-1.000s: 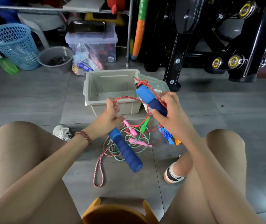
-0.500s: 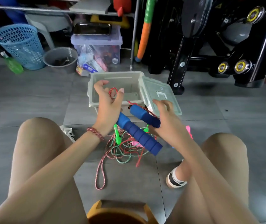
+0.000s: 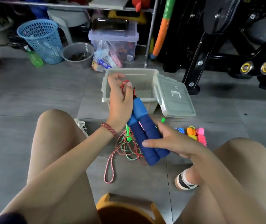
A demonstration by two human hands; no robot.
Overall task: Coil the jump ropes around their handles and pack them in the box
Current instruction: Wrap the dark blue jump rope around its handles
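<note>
2 blue foam handles (image 3: 146, 135) lie side by side, gripped from the near end by the right hand (image 3: 172, 141), whose thumb presses across them while the fingers wrap underneath. They sit just in front of the box (image 3: 129, 101), their lighter blue caps pointing up toward its front wall. The left hand (image 3: 121, 101) is raised over the box's near edge with its fingers pinched on a loop of the red and white rope (image 3: 125, 83); the rope runs down behind that hand toward the handle caps, and more of it trails on the floor in front of the box, ending in a long loop between the person's knees. The box stands open, and no rope can be seen inside it; its lid (image 3: 174, 97) hangs tilted off the right side. On the floor in front of the box, a tangle of green and red rope with green handles (image 3: 128, 135) lies under the blue handles. To the right of that tangle, in front of the lid, coiled blue, orange and pink ropes (image 3: 192, 133) rest in a row.
</note>
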